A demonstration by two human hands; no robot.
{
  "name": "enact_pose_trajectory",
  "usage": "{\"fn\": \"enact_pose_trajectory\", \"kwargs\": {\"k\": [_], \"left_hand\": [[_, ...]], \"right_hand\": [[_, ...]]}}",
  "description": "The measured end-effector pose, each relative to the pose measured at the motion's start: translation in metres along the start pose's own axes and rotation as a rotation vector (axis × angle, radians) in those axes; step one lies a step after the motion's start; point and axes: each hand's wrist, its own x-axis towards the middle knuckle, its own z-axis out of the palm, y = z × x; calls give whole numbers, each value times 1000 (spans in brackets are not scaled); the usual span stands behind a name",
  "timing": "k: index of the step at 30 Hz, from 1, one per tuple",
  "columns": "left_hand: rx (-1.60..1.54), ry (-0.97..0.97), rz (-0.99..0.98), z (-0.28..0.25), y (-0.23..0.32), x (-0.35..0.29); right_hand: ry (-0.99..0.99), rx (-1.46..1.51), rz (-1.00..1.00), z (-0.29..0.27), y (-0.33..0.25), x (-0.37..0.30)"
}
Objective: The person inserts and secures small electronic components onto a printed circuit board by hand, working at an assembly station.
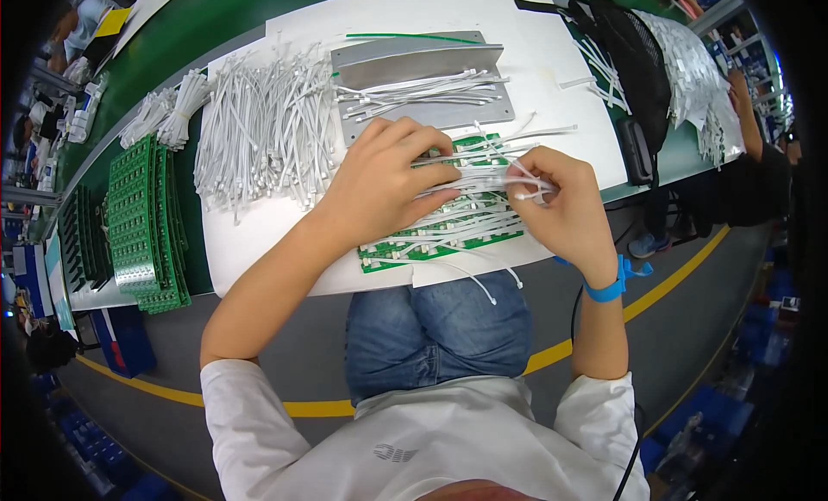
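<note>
A green circuit board panel [379, 253] lies at the table's near edge, largely covered by thin white wire leads [466, 229] with small pale ends. My left hand [392, 178] is over its upper left part, fingers bent and closed on some of the leads. On the right side, my right hand [561, 203] pinches several lead ends between thumb and fingers; its fingertips are slightly blurred. A blue strap [611, 285] circles my right wrist. A few leads hang past the table edge. Exactly which leads each hand grips is partly hidden.
A large heap of white leads [259, 130] lies left. Behind the panel, a grey metal bracket [414, 57] carries more leads. Stacked green boards [142, 225] stand far left. At the right are a black bag [634, 61] and a plastic bag [690, 70]; another person's arm [743, 113] shows beyond.
</note>
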Motion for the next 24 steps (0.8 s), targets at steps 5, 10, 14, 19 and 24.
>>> {"fn": "enact_pose_trajectory", "kwargs": {"k": [5,10,14,19,24], "left_hand": [[-112,-87,-75,1,6,-1],[2,-12,-149,8,17,-5],[-2,8,-136,10,13,-6],[-70,-31,-134,0,12,-3],[-30,-44,-125,2,13,-5]], "right_hand": [[8,-45,176,10,-4,11],[-37,-138,185,16,-2,18],[-22,-131,134,17,1,19],[-61,-59,200,18,6,22],[-71,-49,234,19,5,26]]}}
